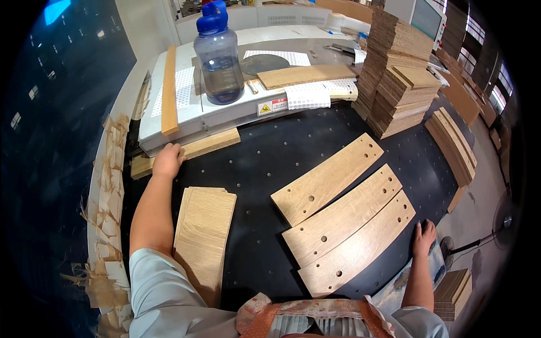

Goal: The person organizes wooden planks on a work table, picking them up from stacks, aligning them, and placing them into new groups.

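Resting both hands on the black surface point(270, 163), nothing lifted at this point:

Left hand: left hand point(168, 160) lies flat on the near end of a wooden strip point(191, 151), which sits against the front edge of the white machine bed point(225, 115) at the far side. The grip is loose, fingers laid over the wood rather than wrapped round it.

Right hand: right hand point(424, 238) is spread, palm down, at the near right edge of the surface, just beside the end of the nearest curved panel point(356, 252). Grip is wide and empty.

Curved panels: three drilled ones lie side by side in the middle, the far panel point(327, 179), the middle panel point(342, 215) and that nearest one, all flat with holes showing.

Plank stack: a short stack of plain boards point(204, 239) sits near left, right beside the left forearm.

Far right: tall piles of cut pieces point(397, 73) stand well apart from both hands.

Other bits: a blue water jug point(218, 56) stands on the machine bed, and offcut scraps point(110, 225) are heaped along the left edge.

Progress: my guess is three panels are drilled and laid out, with the plain stack not yet handled.
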The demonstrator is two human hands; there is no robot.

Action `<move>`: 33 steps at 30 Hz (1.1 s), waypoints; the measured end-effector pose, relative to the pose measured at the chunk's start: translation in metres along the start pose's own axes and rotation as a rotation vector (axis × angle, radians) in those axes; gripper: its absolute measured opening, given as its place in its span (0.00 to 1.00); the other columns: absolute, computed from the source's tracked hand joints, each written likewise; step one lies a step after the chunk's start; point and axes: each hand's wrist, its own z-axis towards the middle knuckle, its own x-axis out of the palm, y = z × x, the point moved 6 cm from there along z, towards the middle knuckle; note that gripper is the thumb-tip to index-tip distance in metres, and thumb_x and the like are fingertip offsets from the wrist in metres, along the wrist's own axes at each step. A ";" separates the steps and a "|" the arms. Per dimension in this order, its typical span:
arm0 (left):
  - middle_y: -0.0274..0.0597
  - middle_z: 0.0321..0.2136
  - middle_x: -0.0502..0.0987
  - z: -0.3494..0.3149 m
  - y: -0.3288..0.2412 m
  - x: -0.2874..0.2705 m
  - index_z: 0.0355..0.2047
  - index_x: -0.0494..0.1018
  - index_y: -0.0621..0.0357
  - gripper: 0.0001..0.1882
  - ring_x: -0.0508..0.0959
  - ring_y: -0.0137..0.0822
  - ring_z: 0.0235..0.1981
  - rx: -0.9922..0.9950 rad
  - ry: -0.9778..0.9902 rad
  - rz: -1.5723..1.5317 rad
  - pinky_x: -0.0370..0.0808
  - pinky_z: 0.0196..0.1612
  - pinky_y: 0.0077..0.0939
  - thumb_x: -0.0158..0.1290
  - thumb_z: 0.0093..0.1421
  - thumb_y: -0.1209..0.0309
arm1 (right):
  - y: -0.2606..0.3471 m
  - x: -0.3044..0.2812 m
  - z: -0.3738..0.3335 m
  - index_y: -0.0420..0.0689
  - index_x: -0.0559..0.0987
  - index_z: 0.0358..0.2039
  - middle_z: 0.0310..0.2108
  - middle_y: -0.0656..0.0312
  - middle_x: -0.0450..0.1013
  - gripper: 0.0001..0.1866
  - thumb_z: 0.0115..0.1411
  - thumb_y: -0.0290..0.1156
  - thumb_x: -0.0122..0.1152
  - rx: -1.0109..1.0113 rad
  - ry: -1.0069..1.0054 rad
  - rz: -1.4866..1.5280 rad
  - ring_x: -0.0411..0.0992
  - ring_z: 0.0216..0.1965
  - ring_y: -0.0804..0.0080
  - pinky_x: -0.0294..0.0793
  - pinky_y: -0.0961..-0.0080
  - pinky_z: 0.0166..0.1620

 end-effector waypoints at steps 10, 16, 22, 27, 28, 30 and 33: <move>0.47 0.32 0.70 0.001 -0.007 0.000 0.33 0.68 0.57 0.13 0.72 0.51 0.37 -0.040 0.000 0.073 0.70 0.39 0.43 0.57 0.49 0.69 | 0.005 -0.002 0.005 0.40 0.68 0.50 0.51 0.49 0.62 0.23 0.58 0.40 0.52 0.025 0.054 0.026 0.57 0.54 0.52 0.53 0.61 0.58; 0.49 0.33 0.71 0.007 0.000 0.008 0.32 0.68 0.57 0.15 0.71 0.52 0.39 0.013 -0.046 0.017 0.70 0.40 0.42 0.60 0.45 0.68 | 0.013 -0.009 0.003 0.40 0.69 0.47 0.50 0.49 0.63 0.22 0.55 0.39 0.55 0.058 0.066 0.051 0.58 0.53 0.51 0.54 0.61 0.57; 0.50 0.32 0.69 0.010 0.009 0.016 0.32 0.66 0.59 0.16 0.71 0.54 0.37 0.015 -0.054 -0.028 0.68 0.38 0.44 0.60 0.44 0.72 | 0.025 -0.013 -0.003 0.42 0.68 0.49 0.52 0.49 0.61 0.25 0.54 0.43 0.56 0.103 0.080 0.059 0.54 0.56 0.50 0.51 0.59 0.60; 0.51 0.31 0.68 0.014 0.031 0.031 0.32 0.65 0.60 0.16 0.70 0.55 0.35 0.097 -0.131 -0.039 0.67 0.36 0.44 0.59 0.44 0.75 | 0.040 -0.022 -0.003 0.42 0.67 0.50 0.54 0.50 0.59 0.26 0.55 0.45 0.54 0.123 0.088 0.105 0.51 0.58 0.48 0.51 0.59 0.60; 0.51 0.30 0.68 0.014 0.029 0.029 0.31 0.64 0.60 0.17 0.70 0.56 0.35 0.114 -0.152 -0.047 0.67 0.36 0.43 0.60 0.43 0.75 | 0.038 -0.022 -0.005 0.43 0.67 0.50 0.54 0.50 0.58 0.26 0.55 0.45 0.54 0.139 0.096 0.088 0.50 0.58 0.47 0.51 0.59 0.60; 0.52 0.29 0.68 0.013 0.025 0.028 0.29 0.62 0.60 0.17 0.70 0.56 0.34 0.097 -0.138 -0.046 0.67 0.35 0.44 0.60 0.43 0.76 | 0.038 -0.022 -0.007 0.44 0.67 0.51 0.55 0.51 0.58 0.27 0.55 0.46 0.54 0.158 0.114 0.072 0.48 0.59 0.47 0.52 0.58 0.60; 0.52 0.28 0.67 0.014 0.021 0.022 0.26 0.60 0.61 0.17 0.69 0.56 0.32 0.058 -0.113 -0.026 0.65 0.34 0.44 0.60 0.43 0.75 | 0.044 -0.024 -0.003 0.44 0.66 0.51 0.56 0.52 0.57 0.27 0.55 0.46 0.54 0.177 0.116 0.104 0.47 0.60 0.46 0.54 0.58 0.59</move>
